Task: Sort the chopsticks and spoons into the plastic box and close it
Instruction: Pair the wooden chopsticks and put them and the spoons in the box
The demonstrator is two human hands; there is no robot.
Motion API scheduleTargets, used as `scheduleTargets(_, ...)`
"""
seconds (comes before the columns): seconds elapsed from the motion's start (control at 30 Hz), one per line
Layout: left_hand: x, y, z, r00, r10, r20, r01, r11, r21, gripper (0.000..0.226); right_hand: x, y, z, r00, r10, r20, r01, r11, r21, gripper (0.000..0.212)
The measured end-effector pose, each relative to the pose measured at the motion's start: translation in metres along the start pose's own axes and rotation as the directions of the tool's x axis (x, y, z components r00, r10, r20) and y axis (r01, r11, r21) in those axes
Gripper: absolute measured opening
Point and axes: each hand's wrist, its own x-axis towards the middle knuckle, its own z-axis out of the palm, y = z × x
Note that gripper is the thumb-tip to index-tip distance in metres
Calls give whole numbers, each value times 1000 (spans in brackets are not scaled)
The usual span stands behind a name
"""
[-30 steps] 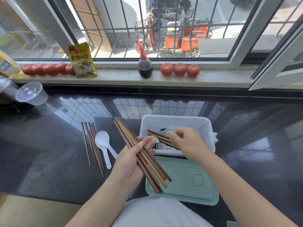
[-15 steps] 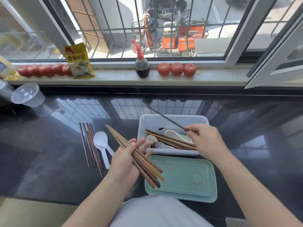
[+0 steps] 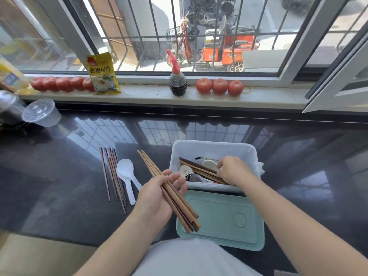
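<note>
On the black counter (image 3: 59,176): white box (image 3: 213,149) open, green lid (image 3: 229,218) flat just in front of it. Box holds brown chopsticks and several spoons, lying roughly left-right. Right hand (image 3: 233,171) is inside, fingers curled over that pile; can't tell if it's actually gripping one. Left hand (image 3: 157,198) clamps a bundle (image 3: 169,190) just left of the box, long axis diagonal, tips up-left, so it needs rotating to fit lengthwise. Loose chopsticks (image 3: 112,174) and white spoon (image 3: 127,176) further left, nearer the left hand, pointing away from the person.
</note>
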Motion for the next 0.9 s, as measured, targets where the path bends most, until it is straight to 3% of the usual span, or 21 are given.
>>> scheduleTargets(0.1,-3,-1,2,996,14,86,-17,999,34,21,-19,-6,-10,991,-16,-135,36,988,147,18)
scheduleTargets(0.17,-4,-3,6,990,34,134,-41,998,52,19,-50,-17,-15,977,-6,-213,96,906,413,18)
scheduleTargets(0.27,-6,-5,12,979,41,200,-57,995,77,21,-103,-45,-11,987,-161,-18,120,649,752,21)
scheduleTargets(0.33,-7,-7,15,971,28,235,-48,996,76,22,-120,-56,1,974,-225,-25,158,595,788,16)
scheduleTargets(0.4,-7,-11,18,969,19,246,-38,997,72,24,-120,-57,9,981,-170,-89,174,594,786,14)
scheduleTargets(0.5,-7,-12,16,970,22,242,-42,996,78,28,-114,-49,10,984,-162,-73,159,615,772,15)
scheduleTargets(0.57,-5,-8,12,982,37,186,-53,995,84,26,-103,-36,1,985,-99,-144,174,663,729,17)
scheduleTargets(0.6,-3,-6,9,989,40,145,-51,996,78,24,-94,-26,-7,976,-56,-210,181,743,645,16)
scheduleTargets(0.67,1,-1,2,997,29,69,-31,999,40,25,-78,-5,-29,957,-19,-291,117,939,323,13)
scheduleTargets(0.7,2,0,-1,999,20,38,-21,1000,15,25,-70,5,-39,960,-10,-279,56,986,157,14)
scheduleTargets(0.8,2,2,-7,1000,-3,-16,3,1000,-29,29,-48,14,-47,984,-10,-179,-11,993,-119,15)
scheduleTargets(0.9,1,1,-4,1000,-10,-22,9,999,-32,34,-28,3,-28,994,-54,-97,37,986,-162,15)
